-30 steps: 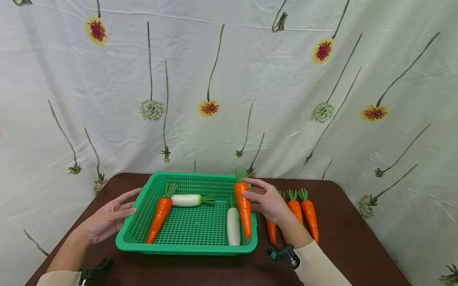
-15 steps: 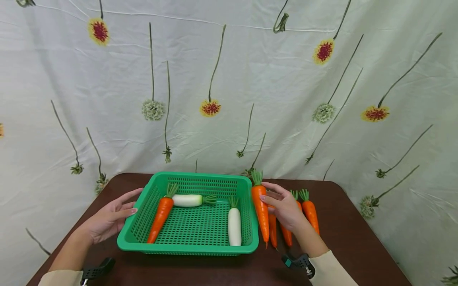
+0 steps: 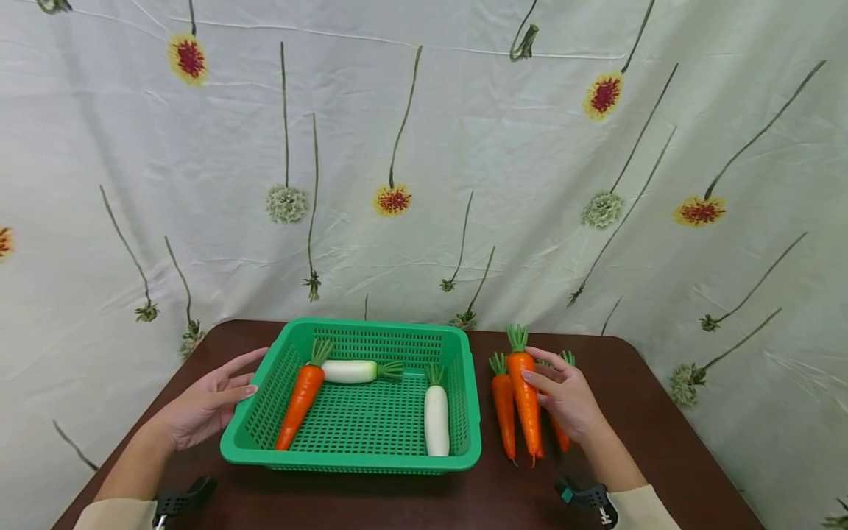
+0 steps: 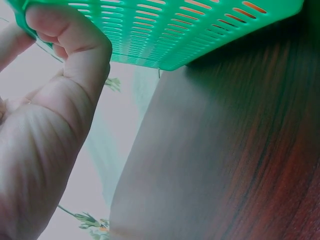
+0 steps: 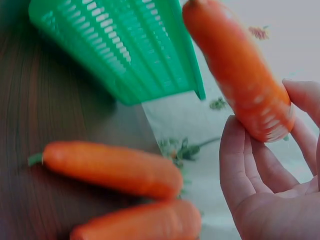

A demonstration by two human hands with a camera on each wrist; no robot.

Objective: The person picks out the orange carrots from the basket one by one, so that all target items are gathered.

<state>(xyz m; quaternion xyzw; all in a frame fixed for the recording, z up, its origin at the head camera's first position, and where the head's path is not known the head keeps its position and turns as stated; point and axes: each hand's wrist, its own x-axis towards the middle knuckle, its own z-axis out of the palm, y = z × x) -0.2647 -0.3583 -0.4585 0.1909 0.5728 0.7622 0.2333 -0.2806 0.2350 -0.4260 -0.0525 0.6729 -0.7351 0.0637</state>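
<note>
My right hand [image 3: 567,397] pinches an orange carrot [image 3: 525,397] with green leaf stubs between thumb and fingers. The carrot is held above several other carrots [image 3: 503,414] on the table, right of the basket; it and the hand partly cover them. In the right wrist view the held carrot [image 5: 235,65] is off the table. At the green perforated basket [image 3: 351,461], my left hand [image 3: 210,401] touches the outside of the left rim with relaxed fingers. Inside the basket lie one carrot [image 3: 300,405] and two white radishes [image 3: 436,421], the other radish [image 3: 350,372] lying crosswise at the back.
The dark wooden table [image 3: 397,508] carries the basket and the carrots. Its far edge meets a pale hanging cloth [image 3: 344,243] with a flower print. Bare tabletop shows in front of the basket and right of the carrots.
My right hand has lifted the carrot out over the basket's right rim and carried it right, above the other carrots. The left hand stays at the basket's left rim.
</note>
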